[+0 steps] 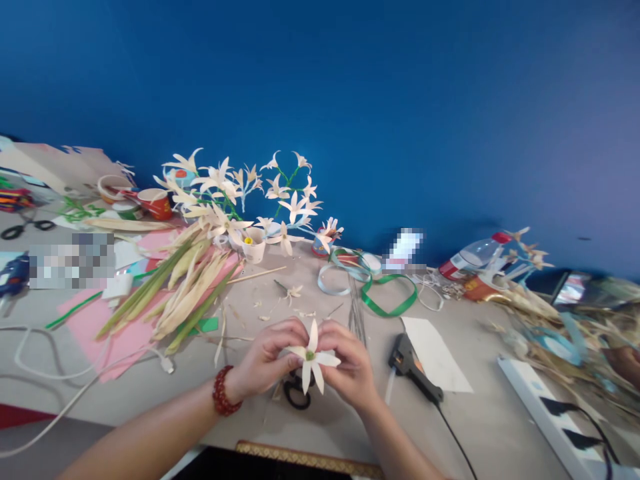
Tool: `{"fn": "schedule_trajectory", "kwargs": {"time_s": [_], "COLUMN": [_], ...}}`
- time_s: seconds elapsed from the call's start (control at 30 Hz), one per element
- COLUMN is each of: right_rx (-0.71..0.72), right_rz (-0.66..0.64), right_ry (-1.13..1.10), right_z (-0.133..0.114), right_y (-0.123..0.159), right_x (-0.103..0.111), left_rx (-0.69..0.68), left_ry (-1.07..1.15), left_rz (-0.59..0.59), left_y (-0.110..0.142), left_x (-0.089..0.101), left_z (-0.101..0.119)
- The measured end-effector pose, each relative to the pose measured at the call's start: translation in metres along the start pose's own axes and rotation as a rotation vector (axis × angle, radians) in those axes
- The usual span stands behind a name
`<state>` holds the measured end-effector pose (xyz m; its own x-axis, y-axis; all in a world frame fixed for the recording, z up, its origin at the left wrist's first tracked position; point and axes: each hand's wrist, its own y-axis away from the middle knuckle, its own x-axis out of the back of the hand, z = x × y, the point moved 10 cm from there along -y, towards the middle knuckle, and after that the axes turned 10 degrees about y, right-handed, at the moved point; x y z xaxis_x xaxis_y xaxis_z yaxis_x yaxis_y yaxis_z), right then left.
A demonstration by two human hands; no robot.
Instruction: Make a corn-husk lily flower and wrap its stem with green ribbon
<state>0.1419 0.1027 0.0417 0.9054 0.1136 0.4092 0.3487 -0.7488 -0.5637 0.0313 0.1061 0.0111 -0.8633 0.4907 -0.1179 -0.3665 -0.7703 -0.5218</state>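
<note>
Count: flower in hand [311, 357], one, five pale petals visible about one green centre; black glue gun [419, 373], one; white sheet [440, 357], one, under part of that glue gun; green ribbon [390, 307], one loose coil; bottle [473, 259], one, red cap; power strip [537, 407], one, two black plugs visible in it; loose small flower [295, 291], one, lying on the table [373, 417] beyond the hands; white cup [253, 249], one; finished-looking flowers massed along the wall, overlapping, exact number cannot be told; husk strips [183, 293] on the left, several, likewise not countable.

Pose: left hand [275, 350] and right hand [347, 363] close together, one at each side of the flower, fingers curled and thumbs inward; both pinch it narrowly, open face towards the camera, above the table near its front edge; forearms run in from the lower corners, converging; red beaded bracelet [226, 392], one, on the left wrist; black looped handles [299, 393] partly visible below the flower; another person's hand [623, 363] at the right edge, its grip cannot be told.
</note>
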Motion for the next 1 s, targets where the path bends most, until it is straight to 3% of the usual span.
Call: {"fn": "schedule_trajectory", "kwargs": {"time_s": [0.77,0.87,1.0], "right_rx": [-0.014,-0.026,-0.119], "right_rz": [0.008,0.001,-0.019], "right_ry": [0.003,-0.001,-0.061], "right_z": [0.004,0.007,0.021], "right_y": [0.001,0.001,0.002], "right_x": [0.0,-0.001,-0.007], "left_rx": [0.015,0.053,0.244], "left_ry": [0.04,0.127,0.302], "left_rz": [-0.001,0.034,0.167], "left_y": [0.001,0.002,0.007], "left_x": [0.001,0.003,0.009], "left_z": [-0.005,-0.011,-0.036]}}
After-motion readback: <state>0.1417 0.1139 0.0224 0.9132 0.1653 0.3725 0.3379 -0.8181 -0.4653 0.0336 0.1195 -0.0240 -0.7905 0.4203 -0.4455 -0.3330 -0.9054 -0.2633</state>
